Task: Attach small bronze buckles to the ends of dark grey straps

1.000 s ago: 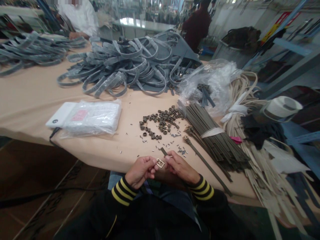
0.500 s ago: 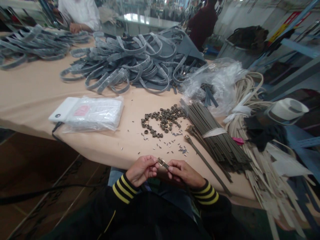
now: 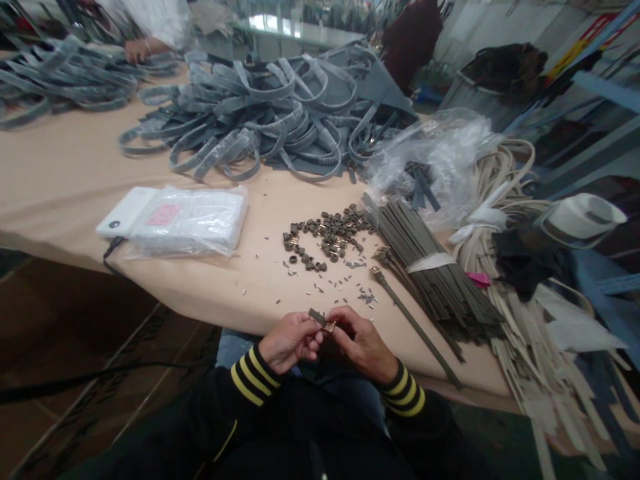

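Observation:
Between my two hands, just off the table's near edge, is a dark olive strap point(image 3: 317, 316) with a gold buckle point(image 3: 329, 327) on it. My left hand point(image 3: 294, 341) pinches the strap from the left, thumb and fingertips closed beside the buckle. My right hand point(image 3: 361, 343) is closed at the buckle's right side; its fingertips partly cover the metal. On the table beyond lie a heap of small olive strap loops point(image 3: 336, 233) and scattered small metal pieces point(image 3: 367, 297). To the right, one olive strap with a buckle point(image 3: 410, 320) lies alone.
A bundle of olive straps point(image 3: 440, 280) lies right, beside cream straps point(image 3: 500, 187) and a clear plastic bag point(image 3: 430, 160). A white device point(image 3: 131, 212) under a plastic-wrapped packet is at left. Grey straps point(image 3: 270, 113) are heaped at the back, with a person's hand point(image 3: 145, 50) beyond.
The strap has been turned: its end now points up-left and the buckle faces right. My right hand has moved left and up, from the strap to the buckle, closer to my left hand.

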Motion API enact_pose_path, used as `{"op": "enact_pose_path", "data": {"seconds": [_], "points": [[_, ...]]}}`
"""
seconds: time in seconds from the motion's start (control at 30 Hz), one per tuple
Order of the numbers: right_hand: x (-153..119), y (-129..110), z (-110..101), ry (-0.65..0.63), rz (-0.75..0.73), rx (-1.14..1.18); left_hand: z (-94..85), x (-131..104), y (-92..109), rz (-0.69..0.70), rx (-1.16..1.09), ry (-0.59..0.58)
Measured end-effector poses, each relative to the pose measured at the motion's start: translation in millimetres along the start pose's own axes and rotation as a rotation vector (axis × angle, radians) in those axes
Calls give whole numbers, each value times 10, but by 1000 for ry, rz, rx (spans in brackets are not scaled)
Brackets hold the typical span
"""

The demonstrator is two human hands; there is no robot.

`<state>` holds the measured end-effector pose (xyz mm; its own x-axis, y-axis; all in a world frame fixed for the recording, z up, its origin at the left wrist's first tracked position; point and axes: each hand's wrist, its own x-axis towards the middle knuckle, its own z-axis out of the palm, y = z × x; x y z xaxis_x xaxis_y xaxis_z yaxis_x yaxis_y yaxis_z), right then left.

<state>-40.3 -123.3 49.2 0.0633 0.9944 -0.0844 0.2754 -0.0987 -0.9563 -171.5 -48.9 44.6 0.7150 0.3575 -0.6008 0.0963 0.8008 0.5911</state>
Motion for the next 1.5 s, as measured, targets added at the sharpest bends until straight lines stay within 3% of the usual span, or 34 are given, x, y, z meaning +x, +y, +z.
{"op": "enact_pose_path", "data": {"seconds": [0.13, 0.23, 0.33, 0.53, 0.73, 0.97, 1.2, 1.5], "points": [[-1, 33, -14, 11, -46, -73, 45, -52, 20, 149, 114, 107], [13, 40, -29, 20, -40, -125, 53, -72, 9, 302, 202, 129], [28, 27, -19, 16, -37, -131, 40, -57, -14, 362, 270, 156], [56, -5, 27, 74, 4, -50, 54, -40, -8, 412, 149, 230], [86, -8, 9, 95, 23, 30, 53, -44, 13, 449, 200, 262], [93, -6, 10, 118, 34, -64, 48, -31, -3, 442, 193, 289], [92, -115, 28, 142, -80, -248, 56, -16, 12, 546, 444, 351], [94, -59, 122, 209, -27, -189, 17, -32, 2, 588, 650, 370]]}}
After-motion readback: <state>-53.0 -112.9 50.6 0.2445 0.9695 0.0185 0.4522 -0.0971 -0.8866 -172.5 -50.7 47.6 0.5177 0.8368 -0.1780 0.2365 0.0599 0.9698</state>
